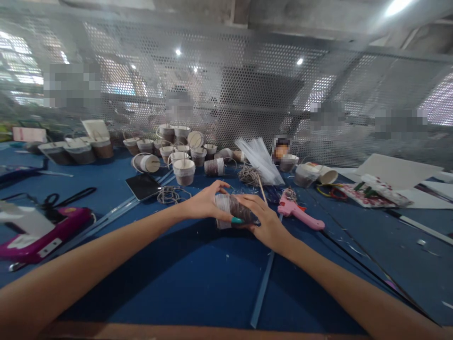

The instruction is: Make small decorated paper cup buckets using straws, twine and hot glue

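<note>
Blue covers the desk (198, 283), and a brown edge (177, 329) runs along its nearest side. From near this edge, a pale narrow strip (262, 297) goes away toward the right forearm and passes under it. Just beyond, near the middle of the desk, is a wrapped cup (223, 203), which lies on its side between the two hands. Its wrapping is whitish at the left part and brown at the right part. The left hand (203, 203) is curved around the whitish end, with the thumb, which has a green nail, pressed on the near side and the other fingers over the top. The right hand (268, 225) grips the brown end, its fingers laid over the top and the thumb below.

To the right of this hand rests a pink glue gun (300, 215), with a black cable (354, 257) leaving its handle. Far to the left is a purple power strip (53, 233). Farther away, a black flat object (143, 185) lies beside loops of cord (171, 194). Behind the hands are a bundle of twine (249, 175), clear sticks (256, 158) and a group of small buckets (184, 171), some upright and some lying. At the back stands a perforated screen (198, 75).
</note>
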A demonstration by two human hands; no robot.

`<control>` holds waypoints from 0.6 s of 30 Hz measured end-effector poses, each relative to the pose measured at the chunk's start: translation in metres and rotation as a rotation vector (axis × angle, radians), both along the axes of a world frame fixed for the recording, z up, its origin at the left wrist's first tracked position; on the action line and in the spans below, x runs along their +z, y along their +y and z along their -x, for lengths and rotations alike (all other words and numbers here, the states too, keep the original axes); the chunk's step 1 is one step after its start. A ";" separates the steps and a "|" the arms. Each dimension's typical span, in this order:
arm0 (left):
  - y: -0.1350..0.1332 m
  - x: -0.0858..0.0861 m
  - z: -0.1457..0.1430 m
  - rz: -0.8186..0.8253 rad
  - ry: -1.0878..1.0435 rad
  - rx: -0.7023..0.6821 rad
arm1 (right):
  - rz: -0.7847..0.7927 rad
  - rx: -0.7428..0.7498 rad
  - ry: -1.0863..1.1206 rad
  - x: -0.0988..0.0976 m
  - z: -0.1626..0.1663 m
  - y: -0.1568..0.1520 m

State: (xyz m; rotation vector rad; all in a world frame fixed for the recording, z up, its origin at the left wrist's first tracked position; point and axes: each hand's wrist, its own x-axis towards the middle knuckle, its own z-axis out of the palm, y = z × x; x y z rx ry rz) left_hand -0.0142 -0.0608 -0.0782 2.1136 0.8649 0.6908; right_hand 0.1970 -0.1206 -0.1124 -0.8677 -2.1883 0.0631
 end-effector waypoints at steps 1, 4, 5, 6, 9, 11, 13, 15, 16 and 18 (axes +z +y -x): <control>-0.001 0.002 0.000 0.010 0.024 -0.015 | -0.007 0.007 -0.005 0.000 0.000 0.000; -0.002 0.010 0.000 0.031 0.081 -0.067 | -0.033 0.026 -0.006 0.001 0.000 -0.001; -0.002 0.011 0.001 0.044 0.093 -0.081 | -0.038 0.028 -0.003 0.001 0.000 -0.001; -0.002 0.012 0.001 0.062 0.097 -0.092 | -0.040 0.026 0.002 0.001 0.000 -0.001; -0.001 0.012 0.001 0.126 0.084 -0.114 | -0.035 0.024 0.010 0.001 0.000 0.000; 0.000 0.011 0.002 0.160 0.070 -0.122 | -0.025 0.028 0.006 0.000 0.000 0.000; 0.000 0.009 0.002 0.188 0.056 -0.129 | -0.019 0.031 -0.005 -0.001 0.000 0.000; 0.000 0.008 0.001 0.210 0.048 -0.143 | -0.027 0.032 -0.016 -0.001 -0.001 0.000; 0.000 0.007 0.001 0.221 0.048 -0.152 | -0.034 0.035 -0.022 0.000 -0.001 0.000; 0.001 0.008 0.001 0.245 0.059 -0.170 | -0.051 0.042 -0.030 0.000 -0.001 0.000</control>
